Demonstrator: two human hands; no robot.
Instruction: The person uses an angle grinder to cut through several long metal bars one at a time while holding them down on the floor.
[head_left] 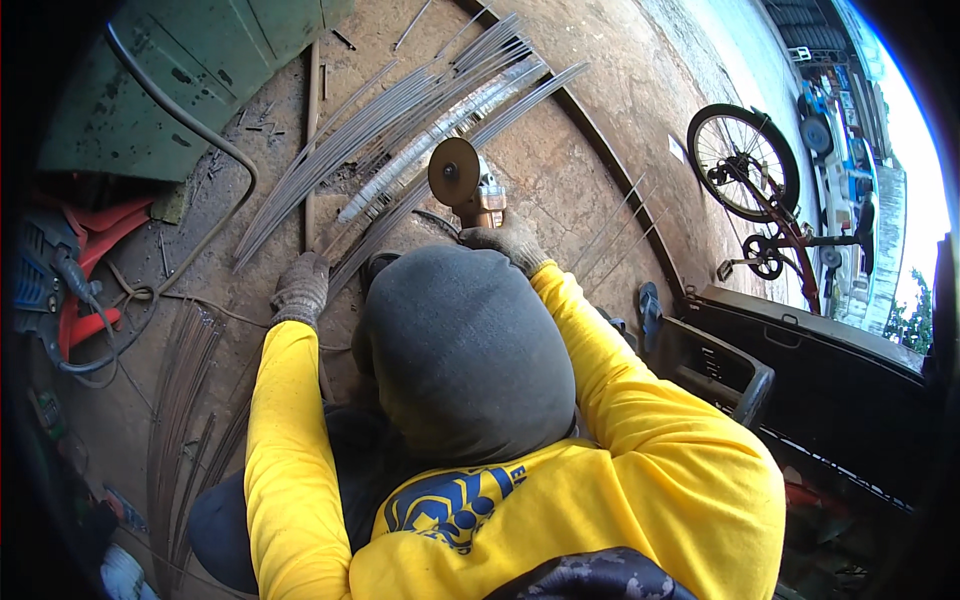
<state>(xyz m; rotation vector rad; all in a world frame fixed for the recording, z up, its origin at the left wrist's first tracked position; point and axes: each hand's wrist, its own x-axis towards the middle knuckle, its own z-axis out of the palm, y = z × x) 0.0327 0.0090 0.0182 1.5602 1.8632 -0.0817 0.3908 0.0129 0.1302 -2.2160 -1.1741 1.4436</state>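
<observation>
Neither of my own hands shows. Close in front, a person in a yellow long-sleeved shirt [640, 480] and grey hood [465, 340] bends over the floor, seen from behind. That person's right gloved hand [510, 240] grips an angle grinder [487, 205], its round brown disc [453, 172] raised above metal bars. The person's left gloved hand [301, 287] is closed at the near ends of the bars; exactly what it grips is hidden. A bundle of thin steel rods [370, 150] fans out on the floor, with a pale metal strip [430, 145] among the bars.
A green metal panel [190, 80] with a hanging cable [215, 140] stands far left, above a red-and-blue machine [85, 260]. More rods [185, 380] lie near left. At right are a bicycle [765, 185], a black plastic chair [715, 365] and a flip-flop [650, 312]. Dark camouflage cloth [600, 578] edges the bottom.
</observation>
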